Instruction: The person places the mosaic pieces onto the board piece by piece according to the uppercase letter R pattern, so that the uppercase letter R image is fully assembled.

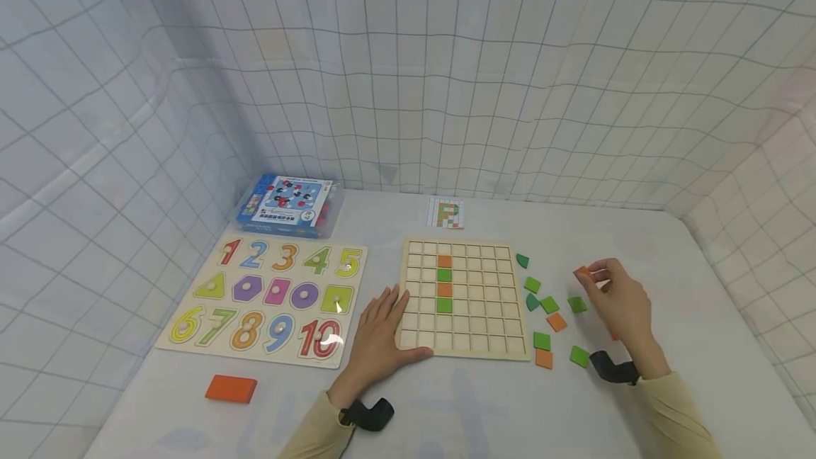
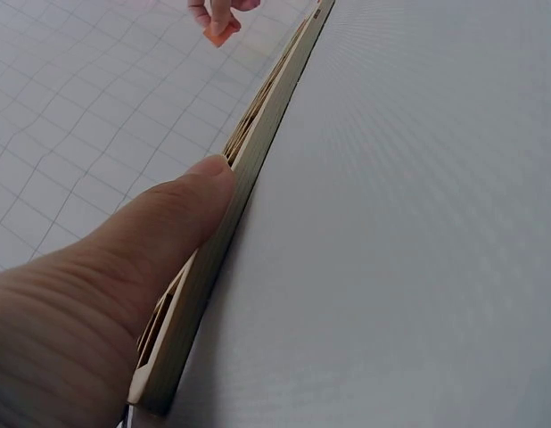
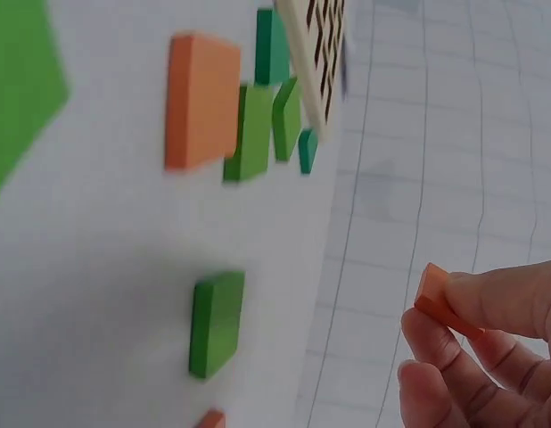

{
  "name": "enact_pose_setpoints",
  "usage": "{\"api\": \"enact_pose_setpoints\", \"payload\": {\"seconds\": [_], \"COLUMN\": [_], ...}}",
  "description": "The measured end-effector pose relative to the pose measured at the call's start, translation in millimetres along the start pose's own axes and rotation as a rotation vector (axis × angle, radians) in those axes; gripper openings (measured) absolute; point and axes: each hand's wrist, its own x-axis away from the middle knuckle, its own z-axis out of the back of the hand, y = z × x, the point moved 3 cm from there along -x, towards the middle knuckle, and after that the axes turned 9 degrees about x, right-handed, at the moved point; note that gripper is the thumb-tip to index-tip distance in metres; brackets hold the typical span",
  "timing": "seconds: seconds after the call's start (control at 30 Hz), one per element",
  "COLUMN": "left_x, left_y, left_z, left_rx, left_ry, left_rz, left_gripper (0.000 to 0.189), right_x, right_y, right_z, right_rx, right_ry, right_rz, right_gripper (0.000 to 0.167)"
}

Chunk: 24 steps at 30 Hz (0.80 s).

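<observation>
My right hand (image 1: pixel 620 303) pinches an orange square tile (image 3: pixel 440 300) between thumb and fingers, raised above the table to the right of the loose tiles. A wooden grid board (image 1: pixel 481 354) lies in the middle. One of its columns holds orange and green tiles by turns, among them a green tile (image 1: pixel 444 305) lowest. At the board's lower left corner rests my left hand (image 1: pixel 377 342), fingers straight along the left side. In the left wrist view its thumb (image 2: pixel 182 209) lies on the board's near edge. Loose green tiles (image 1: pixel 542 341) and orange tiles (image 1: pixel 557 321) are scattered right of the board.
A number and shape puzzle board (image 1: pixel 255 354) lies on the left, with an orange block (image 1: pixel 231 389) in front of it. Behind it stands a plastic box (image 1: pixel 290 205) with a molecule picture. A small pattern card (image 1: pixel 445 212) lies beyond the grid board.
</observation>
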Motion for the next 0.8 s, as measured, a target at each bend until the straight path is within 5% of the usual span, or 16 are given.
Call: {"api": "enact_pose_setpoints", "payload": {"seconds": [0.3,0.8], "left_x": [0.2,-0.2], "left_y": [0.7,1.0], "left_z": [-0.3,-0.8], "left_rx": [0.0,-0.014], "left_ry": [0.003,0.01], "left_rz": [0.001,-0.007], "left_gripper": [0.104,0.104], "right_x": [5.4,24.1], "right_y": [-60,-129], "right_z": [-21,-62], "right_rx": [-0.057,-0.159], "right_ry": [0.022,-0.114], "right_rz": [0.198,0.425], "right_gripper": [0.023,0.021]}}
